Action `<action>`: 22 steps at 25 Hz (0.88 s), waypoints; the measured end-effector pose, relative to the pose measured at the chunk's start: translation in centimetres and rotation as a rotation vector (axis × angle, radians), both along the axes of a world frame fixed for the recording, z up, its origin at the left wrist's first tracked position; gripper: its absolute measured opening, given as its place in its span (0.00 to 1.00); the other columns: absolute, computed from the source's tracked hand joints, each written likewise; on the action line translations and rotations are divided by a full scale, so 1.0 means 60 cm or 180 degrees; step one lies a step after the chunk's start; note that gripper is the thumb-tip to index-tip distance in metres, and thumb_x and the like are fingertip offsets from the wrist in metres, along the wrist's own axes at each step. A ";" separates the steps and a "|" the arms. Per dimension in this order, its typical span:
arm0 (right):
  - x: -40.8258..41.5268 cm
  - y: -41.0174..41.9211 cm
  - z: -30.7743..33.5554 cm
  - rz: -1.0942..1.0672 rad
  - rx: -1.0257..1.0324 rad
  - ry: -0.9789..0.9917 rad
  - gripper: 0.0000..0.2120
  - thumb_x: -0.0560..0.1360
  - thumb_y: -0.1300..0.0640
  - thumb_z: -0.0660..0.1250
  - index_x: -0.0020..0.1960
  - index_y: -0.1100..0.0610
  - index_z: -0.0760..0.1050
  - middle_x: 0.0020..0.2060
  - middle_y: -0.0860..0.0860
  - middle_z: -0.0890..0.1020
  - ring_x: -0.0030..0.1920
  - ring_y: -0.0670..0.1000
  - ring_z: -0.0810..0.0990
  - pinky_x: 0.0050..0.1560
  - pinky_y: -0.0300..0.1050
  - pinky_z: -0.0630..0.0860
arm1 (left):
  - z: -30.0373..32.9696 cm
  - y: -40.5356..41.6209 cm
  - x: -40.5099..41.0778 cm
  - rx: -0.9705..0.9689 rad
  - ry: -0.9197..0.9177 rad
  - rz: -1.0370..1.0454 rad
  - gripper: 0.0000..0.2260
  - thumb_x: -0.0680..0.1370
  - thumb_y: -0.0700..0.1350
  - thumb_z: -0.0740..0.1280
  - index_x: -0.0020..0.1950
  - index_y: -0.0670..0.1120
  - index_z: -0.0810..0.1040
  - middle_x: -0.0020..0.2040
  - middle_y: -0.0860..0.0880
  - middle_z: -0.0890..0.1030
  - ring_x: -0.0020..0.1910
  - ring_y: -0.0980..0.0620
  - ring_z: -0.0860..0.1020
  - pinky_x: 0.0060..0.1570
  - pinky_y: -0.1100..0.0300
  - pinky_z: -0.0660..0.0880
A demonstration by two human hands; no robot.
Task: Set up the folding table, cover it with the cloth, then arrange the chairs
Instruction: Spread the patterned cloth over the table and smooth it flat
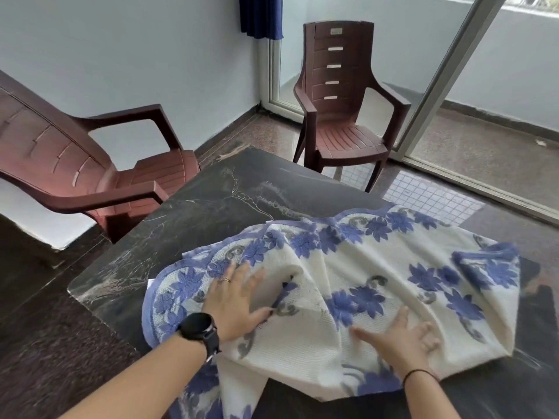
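Note:
The folding table [230, 195] stands unfolded, its top dark with a marble pattern. A white cloth with blue flowers [378, 267] lies rumpled over the table's near right part, and one end hangs off the near edge. My left hand [234, 303], with a black watch on the wrist, lies flat on the cloth with fingers spread. My right hand [402, 340] also presses flat on the cloth, fingers apart. Two brown plastic armchairs are in view: one [90, 164] close at the table's left, one [341, 98] beyond the far corner.
A sliding glass door [453, 86] runs along the right and opens on a balcony. A blue curtain [261, 16] hangs at the back wall. The floor [45, 343] is dark polished stone.

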State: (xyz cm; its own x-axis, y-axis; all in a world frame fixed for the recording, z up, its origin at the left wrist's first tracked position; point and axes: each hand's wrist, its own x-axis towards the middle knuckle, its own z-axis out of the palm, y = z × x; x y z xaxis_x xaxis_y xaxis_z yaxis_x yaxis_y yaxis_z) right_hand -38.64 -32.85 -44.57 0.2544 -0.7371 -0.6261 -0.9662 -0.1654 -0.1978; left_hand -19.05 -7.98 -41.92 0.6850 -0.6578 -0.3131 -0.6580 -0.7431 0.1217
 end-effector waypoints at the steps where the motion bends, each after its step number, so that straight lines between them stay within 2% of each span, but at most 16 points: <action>1: -0.012 -0.028 -0.001 0.0040 -0.0089 -0.0052 0.66 0.54 0.28 0.73 0.77 0.49 0.37 0.76 0.61 0.38 0.75 0.66 0.37 0.68 0.73 0.47 | -0.006 -0.011 -0.022 0.0138 0.0193 -0.0189 0.36 0.74 0.70 0.53 0.78 0.60 0.44 0.79 0.48 0.46 0.78 0.43 0.47 0.73 0.39 0.50; 3: -0.037 -0.088 0.013 0.0125 -0.0355 -0.0144 0.65 0.52 0.28 0.74 0.78 0.49 0.45 0.77 0.60 0.45 0.76 0.63 0.42 0.70 0.71 0.49 | -0.026 -0.020 -0.074 0.0257 0.0280 -0.0317 0.37 0.73 0.72 0.52 0.77 0.62 0.42 0.80 0.48 0.46 0.78 0.43 0.48 0.73 0.39 0.49; 4: -0.049 -0.112 0.023 0.0107 -0.0538 -0.0181 0.62 0.53 0.30 0.74 0.78 0.49 0.48 0.77 0.59 0.48 0.76 0.62 0.45 0.71 0.69 0.51 | -0.027 -0.022 -0.092 0.0152 0.0198 -0.0290 0.38 0.71 0.74 0.50 0.78 0.60 0.45 0.79 0.48 0.53 0.76 0.44 0.56 0.71 0.42 0.55; 6: -0.060 -0.123 0.030 0.0125 -0.0901 -0.0355 0.55 0.59 0.33 0.74 0.77 0.50 0.53 0.77 0.57 0.52 0.76 0.61 0.49 0.71 0.67 0.54 | -0.024 -0.021 -0.094 -0.0414 -0.0022 0.0107 0.41 0.69 0.75 0.46 0.77 0.55 0.54 0.71 0.49 0.69 0.66 0.48 0.72 0.62 0.51 0.70; 7: -0.056 -0.108 0.028 0.0239 -0.0951 -0.0553 0.52 0.61 0.34 0.73 0.77 0.50 0.54 0.77 0.56 0.53 0.76 0.61 0.49 0.71 0.67 0.55 | -0.027 -0.020 -0.076 -0.0601 -0.0118 0.0465 0.40 0.70 0.74 0.47 0.77 0.52 0.57 0.69 0.48 0.72 0.63 0.48 0.73 0.59 0.53 0.72; 9: -0.038 -0.053 0.011 0.0572 -0.0651 -0.0806 0.50 0.62 0.29 0.67 0.76 0.48 0.54 0.77 0.55 0.54 0.76 0.60 0.50 0.71 0.65 0.57 | -0.036 -0.003 -0.021 -0.0245 -0.0219 0.0959 0.38 0.74 0.68 0.55 0.77 0.49 0.56 0.74 0.46 0.66 0.71 0.45 0.66 0.66 0.51 0.66; 10: -0.031 -0.023 0.003 0.0729 -0.0458 -0.0668 0.51 0.62 0.27 0.64 0.77 0.46 0.51 0.77 0.55 0.51 0.76 0.60 0.48 0.72 0.65 0.55 | -0.039 0.009 0.001 -0.0019 -0.0070 0.1086 0.36 0.75 0.65 0.59 0.77 0.48 0.57 0.75 0.46 0.64 0.73 0.45 0.63 0.68 0.51 0.65; 11: -0.028 -0.004 -0.008 0.0832 -0.0365 -0.0443 0.51 0.63 0.25 0.62 0.77 0.46 0.48 0.77 0.55 0.47 0.76 0.61 0.45 0.72 0.65 0.52 | -0.037 0.017 0.015 0.0062 0.0111 0.1109 0.31 0.76 0.62 0.62 0.75 0.48 0.63 0.74 0.46 0.67 0.72 0.45 0.65 0.64 0.54 0.68; 13: -0.028 0.004 -0.009 0.0815 -0.0369 -0.0303 0.50 0.64 0.27 0.63 0.77 0.46 0.47 0.78 0.54 0.45 0.76 0.60 0.44 0.73 0.65 0.50 | -0.025 0.023 0.014 -0.0090 0.0072 0.0960 0.14 0.78 0.54 0.63 0.61 0.52 0.78 0.60 0.49 0.80 0.58 0.47 0.77 0.46 0.58 0.71; 14: -0.029 0.000 0.000 0.0706 -0.0361 -0.0459 0.48 0.65 0.29 0.65 0.77 0.48 0.51 0.77 0.54 0.48 0.76 0.59 0.46 0.72 0.64 0.53 | -0.015 0.021 0.001 -0.0289 -0.0236 0.0785 0.09 0.77 0.52 0.64 0.53 0.52 0.80 0.51 0.50 0.83 0.50 0.46 0.80 0.41 0.57 0.71; 16: -0.024 -0.013 0.016 0.0513 -0.0416 -0.0923 0.43 0.67 0.35 0.68 0.75 0.52 0.58 0.76 0.56 0.57 0.76 0.57 0.53 0.72 0.59 0.58 | -0.002 0.014 -0.034 -0.0717 -0.1024 0.0312 0.08 0.76 0.50 0.65 0.43 0.51 0.83 0.36 0.50 0.83 0.35 0.45 0.82 0.33 0.57 0.74; 17: -0.018 -0.012 0.027 0.0526 -0.0534 -0.1130 0.40 0.68 0.36 0.67 0.74 0.54 0.61 0.74 0.56 0.62 0.75 0.56 0.57 0.71 0.56 0.60 | 0.004 0.007 -0.050 -0.1041 -0.1325 0.0173 0.10 0.76 0.50 0.63 0.41 0.50 0.83 0.34 0.50 0.83 0.32 0.46 0.82 0.30 0.57 0.75; 18: -0.010 -0.005 0.038 0.0579 -0.0652 -0.1277 0.37 0.70 0.37 0.66 0.72 0.55 0.64 0.72 0.55 0.66 0.73 0.55 0.60 0.71 0.54 0.62 | 0.011 0.000 -0.064 -0.1355 -0.1628 0.0022 0.14 0.77 0.49 0.60 0.42 0.49 0.84 0.37 0.50 0.84 0.33 0.47 0.83 0.32 0.57 0.77; 20: 0.016 0.020 0.066 0.0547 -0.0644 -0.1603 0.34 0.72 0.36 0.64 0.70 0.56 0.67 0.69 0.55 0.70 0.70 0.54 0.66 0.67 0.51 0.65 | 0.037 -0.019 -0.093 -0.1815 -0.1881 -0.0231 0.18 0.80 0.47 0.55 0.47 0.47 0.85 0.44 0.48 0.86 0.42 0.49 0.84 0.44 0.54 0.79; 21: 0.030 0.030 0.078 0.0410 -0.0462 -0.1767 0.34 0.72 0.35 0.63 0.70 0.56 0.68 0.68 0.55 0.72 0.68 0.54 0.69 0.66 0.51 0.66 | 0.053 -0.028 -0.113 -0.2028 -0.1810 -0.0461 0.16 0.79 0.45 0.56 0.48 0.47 0.85 0.44 0.49 0.86 0.42 0.49 0.84 0.47 0.52 0.79; 22: 0.046 0.038 0.089 0.0194 -0.0189 -0.1930 0.35 0.72 0.32 0.60 0.69 0.56 0.69 0.66 0.56 0.74 0.66 0.55 0.71 0.64 0.51 0.68 | 0.061 -0.034 -0.135 -0.2193 -0.1619 -0.0728 0.12 0.76 0.43 0.59 0.49 0.49 0.83 0.40 0.50 0.85 0.37 0.50 0.83 0.45 0.52 0.80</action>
State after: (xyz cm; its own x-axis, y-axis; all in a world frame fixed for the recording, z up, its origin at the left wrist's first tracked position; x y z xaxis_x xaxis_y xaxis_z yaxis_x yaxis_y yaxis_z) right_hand -35.89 -30.59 -39.22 0.5954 -0.7391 -0.3149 -0.6727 -0.2444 -0.6984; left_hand -27.13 -10.04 -38.27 0.4619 -0.7257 0.5098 -0.8778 -0.4562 0.1459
